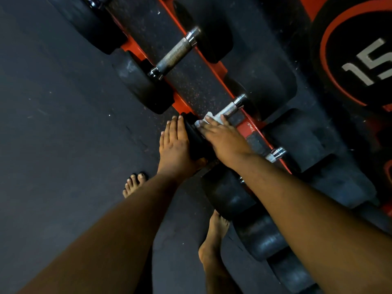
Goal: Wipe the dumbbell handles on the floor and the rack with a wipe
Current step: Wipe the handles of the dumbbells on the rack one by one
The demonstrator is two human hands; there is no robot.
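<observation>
- The right hand [222,136] lies palm-down over a white wipe [209,118], fingers together and pressed flat on it, pinning it to the near end of a knurled dumbbell handle [230,108] on the rack [246,126].
- The left hand [175,143], just at 9 o'clock of the right, rests open and flat with its fingers together against the black near head [194,139] of that same dumbbell, apparently steadying it; it grips nothing.
- The handle's long axis runs from about 7 o'clock to 1 o'clock; its bare, unwiped-looking stretch lies at 1 o'clock of the right fingertips [222,117], so the coming stroke probably goes that way, along the axis.
- The right hand is the nearer one to the handle; the left is off to the side.
- Farther out, another handle [175,56] sits at 11 o'clock and a third handle [275,154] at 4 o'clock, partly hidden by the right forearm.
- Bare feet stand on the dark floor [63,124] at 6 o'clock.
</observation>
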